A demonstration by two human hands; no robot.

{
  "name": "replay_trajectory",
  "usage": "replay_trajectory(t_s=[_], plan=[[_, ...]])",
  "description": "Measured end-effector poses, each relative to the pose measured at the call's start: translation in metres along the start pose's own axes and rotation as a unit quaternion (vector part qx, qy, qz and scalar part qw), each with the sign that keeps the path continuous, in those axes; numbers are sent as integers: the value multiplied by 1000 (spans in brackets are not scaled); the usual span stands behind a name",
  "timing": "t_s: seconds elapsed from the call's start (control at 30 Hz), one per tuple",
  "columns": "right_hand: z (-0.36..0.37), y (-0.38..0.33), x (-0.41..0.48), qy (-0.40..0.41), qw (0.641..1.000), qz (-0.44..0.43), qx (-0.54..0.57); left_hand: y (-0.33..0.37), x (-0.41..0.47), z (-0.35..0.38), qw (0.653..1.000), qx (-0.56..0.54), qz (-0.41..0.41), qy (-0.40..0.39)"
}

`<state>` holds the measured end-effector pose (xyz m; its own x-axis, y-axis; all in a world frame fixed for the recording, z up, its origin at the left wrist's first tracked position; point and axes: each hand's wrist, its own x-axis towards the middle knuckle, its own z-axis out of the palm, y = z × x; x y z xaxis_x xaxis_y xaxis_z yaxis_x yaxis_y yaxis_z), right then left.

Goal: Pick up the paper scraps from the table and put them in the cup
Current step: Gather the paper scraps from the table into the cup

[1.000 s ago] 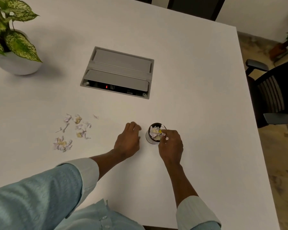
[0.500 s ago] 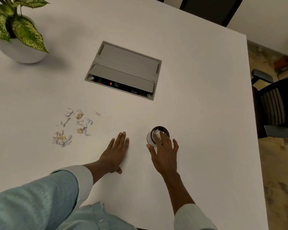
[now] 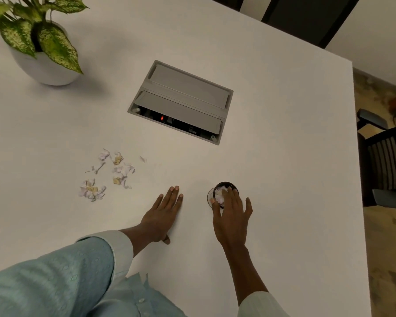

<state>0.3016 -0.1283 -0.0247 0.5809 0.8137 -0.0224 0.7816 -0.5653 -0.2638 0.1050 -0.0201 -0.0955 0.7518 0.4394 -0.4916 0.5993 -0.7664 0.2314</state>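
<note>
Dark cup (image 3: 223,193) on white table (image 3: 284,156) filled with paper scraps, right hand (image 3: 232,216) spread flat over its rim, left hand (image 3: 162,216) laid flat, loose scraps (image 3: 108,175) scattered far left, white pot (image 3: 44,69) planted with leaves

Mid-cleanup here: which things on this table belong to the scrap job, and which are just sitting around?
Part of the job:
paper scraps, loose on the table
cup, already holding scraps
right hand, fingers over the cup
left hand, flat on the table

Just lying about:
potted plant
grey cable box
chair
</note>
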Motion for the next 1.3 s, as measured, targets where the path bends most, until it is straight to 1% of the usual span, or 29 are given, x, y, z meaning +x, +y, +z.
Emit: replay_trajectory(t_s=[0.07, 0.13, 0.2, 0.27, 0.33, 0.4, 0.5, 0.6, 0.7, 0.77, 0.87, 0.97, 1.03, 1.17, 1.3], plan=[[-3, -3, -2, 65, 997, -29, 10, -5, -2, -3, 1000, -7, 12, 7], [-4, -10, -3, 99, 993, -56, 12, -14, -7, -8, 999, -22, 28, 10], [-3, -21, -4, 104, 991, -83, 20, -25, -14, -13, 998, -50, 39, 14], [0, -38, -6, 95, 988, -117, 36, -37, -23, -15, 996, -79, 31, 25], [3, -59, -7, 70, 986, -139, 68, -48, -35, -15, 995, -93, 15, 36], [7, -81, -8, 27, 984, -147, 94, -59, -48, -12, 994, -97, 3, 50], [22, -108, -7, -51, 980, -166, 93, -79, -71, -4, 989, -114, -16, 95], [42, -127, -3, -128, 972, -183, 76, -99, -90, 2, 980, -111, -52, 156], [61, -144, 4, -197, 959, -193, 62, -115, -106, 0, 965, -98, -134, 205], [71, -154, 8, -226, 953, -197, 49, -127, -114, -3, 951, -106, -200, 210], [83, -168, 16, -252, 945, -207, 27, -148, -124, -3, 928, -146, -272, 207], [90, -184, 27, -274, 937, -218, 11, -164, -128, 3, 907, -193, -309, 209], [94, -197, 35, -284, 931, -229, 3, -170, -128, 8, 900, -217, -311, 216], [104, -221, 49, -290, 919, -265, -26, -178, -120, 12, 894, -227, -315, 225], [112, -239, 61, -283, 906, -310, -54, -178, -107, 5, 896, -230, -307, 223]])
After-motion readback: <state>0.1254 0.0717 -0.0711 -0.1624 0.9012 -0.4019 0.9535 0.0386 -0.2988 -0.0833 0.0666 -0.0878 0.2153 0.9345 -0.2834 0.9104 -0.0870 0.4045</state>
